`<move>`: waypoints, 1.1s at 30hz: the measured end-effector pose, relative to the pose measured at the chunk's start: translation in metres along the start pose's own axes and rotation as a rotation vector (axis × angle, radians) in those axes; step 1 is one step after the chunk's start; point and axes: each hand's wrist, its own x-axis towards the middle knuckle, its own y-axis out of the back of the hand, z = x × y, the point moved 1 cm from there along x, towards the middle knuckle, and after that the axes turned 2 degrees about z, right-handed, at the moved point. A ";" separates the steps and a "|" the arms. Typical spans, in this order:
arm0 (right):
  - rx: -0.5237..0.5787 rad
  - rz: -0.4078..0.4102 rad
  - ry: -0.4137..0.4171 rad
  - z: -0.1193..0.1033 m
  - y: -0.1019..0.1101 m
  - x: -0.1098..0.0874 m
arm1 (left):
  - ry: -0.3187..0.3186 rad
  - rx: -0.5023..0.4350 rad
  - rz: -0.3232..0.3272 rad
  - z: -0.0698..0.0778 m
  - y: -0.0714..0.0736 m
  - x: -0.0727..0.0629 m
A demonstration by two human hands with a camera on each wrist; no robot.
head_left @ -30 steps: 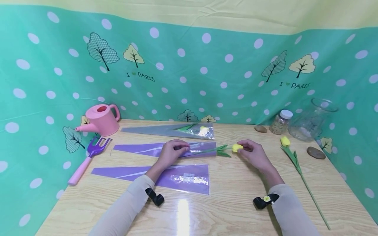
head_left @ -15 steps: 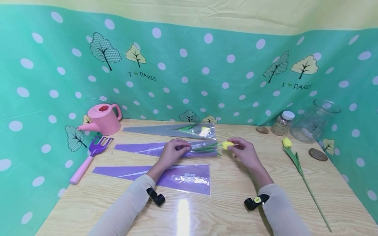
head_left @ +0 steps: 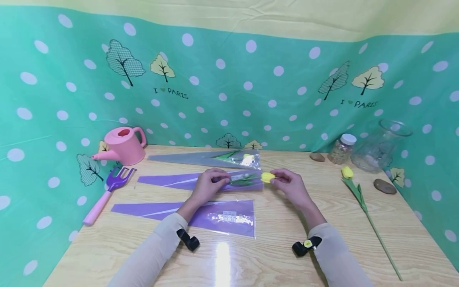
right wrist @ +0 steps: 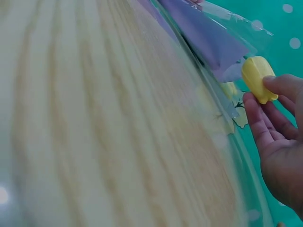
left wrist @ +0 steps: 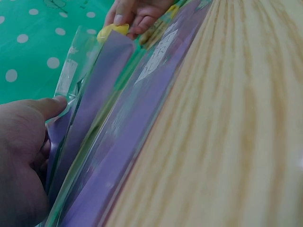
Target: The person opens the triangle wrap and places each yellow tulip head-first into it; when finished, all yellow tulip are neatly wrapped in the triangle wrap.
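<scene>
My right hand (head_left: 289, 187) pinches the yellow head of an artificial tulip (right wrist: 258, 78) between thumb and fingers, right at the mouth of a purple flower sleeve (head_left: 179, 180). The tulip's stem and green leaves lie inside that sleeve, showing through its clear front. My left hand (head_left: 209, 185) pinches the sleeve's clear film near the middle; in the left wrist view its thumb presses on the film's edge. Nearer to me lies another purple sleeve (head_left: 215, 217), flat on the table. Behind, a grey sleeve (head_left: 186, 158) holds a yellow tulip.
On the left stand a pink watering can (head_left: 125, 147) and a purple garden fork (head_left: 104, 199) with a pink handle. At right lie a loose yellow tulip (head_left: 369, 219) and two brown stones (head_left: 385, 186). A lidded jar (head_left: 341, 151) and a glass vase (head_left: 376, 149) stand behind.
My right hand has moved left with the tulip, and its leaves have slid into the middle sleeve up to the flower head. My left hand has stayed in place on the film.
</scene>
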 end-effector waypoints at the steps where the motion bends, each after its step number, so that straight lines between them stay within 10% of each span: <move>1: 0.010 0.006 -0.004 0.000 0.000 0.000 | -0.005 -0.001 -0.001 0.000 0.000 0.000; 33: 0.041 -0.087 0.021 0.001 0.000 -0.001 | 0.007 -0.009 -0.019 0.000 0.003 0.002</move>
